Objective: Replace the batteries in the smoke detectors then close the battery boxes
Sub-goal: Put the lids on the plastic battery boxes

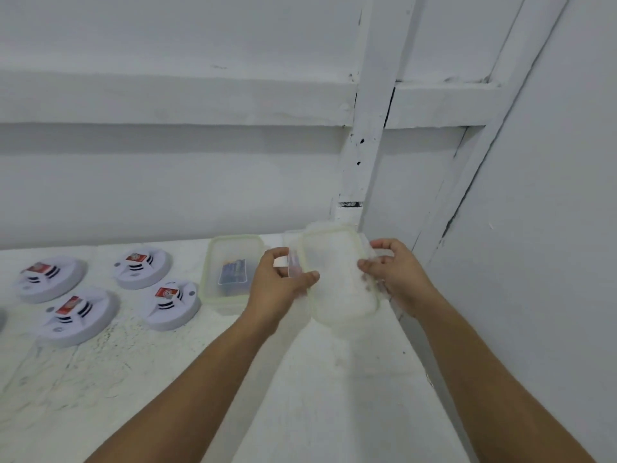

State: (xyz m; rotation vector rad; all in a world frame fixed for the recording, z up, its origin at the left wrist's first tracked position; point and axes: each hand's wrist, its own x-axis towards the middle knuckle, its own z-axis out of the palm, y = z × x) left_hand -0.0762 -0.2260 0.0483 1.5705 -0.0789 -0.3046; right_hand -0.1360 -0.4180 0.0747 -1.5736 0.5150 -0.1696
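Arms outstretched — a clear lid (337, 272) held between them.
Left hand (283, 284) and right hand (397, 275) pinch its sides above the white table (300, 379) by the white wall (167, 182); battery box (230, 272) and smoke detectors (78, 315) lie left.

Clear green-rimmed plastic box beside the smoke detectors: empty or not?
Not empty: the clear green-rimmed plastic box holds dark batteries. Whether its lid is on: cannot tell.
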